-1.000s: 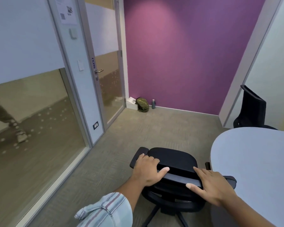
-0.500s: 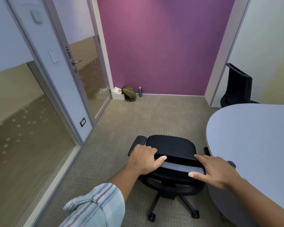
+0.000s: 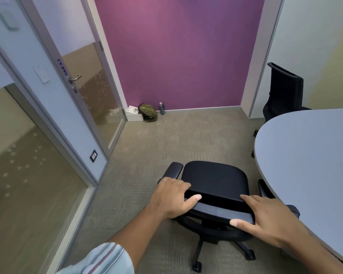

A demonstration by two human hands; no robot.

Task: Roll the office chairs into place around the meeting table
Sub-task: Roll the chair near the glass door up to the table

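Note:
A black office chair [image 3: 214, 178] stands on the carpet right in front of me, seen from behind and above, its seat facing the purple wall. My left hand [image 3: 172, 196] grips the left end of its backrest top. On the right end of the same backrest rests my right hand [image 3: 265, 216], fingers curled over the edge. The rounded grey meeting table [image 3: 309, 159] lies just to the chair's right, and the chair's right armrest sits close to its edge. A second black office chair [image 3: 285, 91] stands at the table's far side, by the right wall.
A glass partition and a glass door [image 3: 91, 80] with a lever handle line the left side. A white box [image 3: 134, 113], a camouflage bag [image 3: 148, 112] and a small bottle [image 3: 162, 108] sit on the floor against the purple wall. Carpet stretches between chair and wall.
The view has turned right and tilted down. The chair's base and castors now show, and more of the table and far chair. Both hands stay on the backrest.

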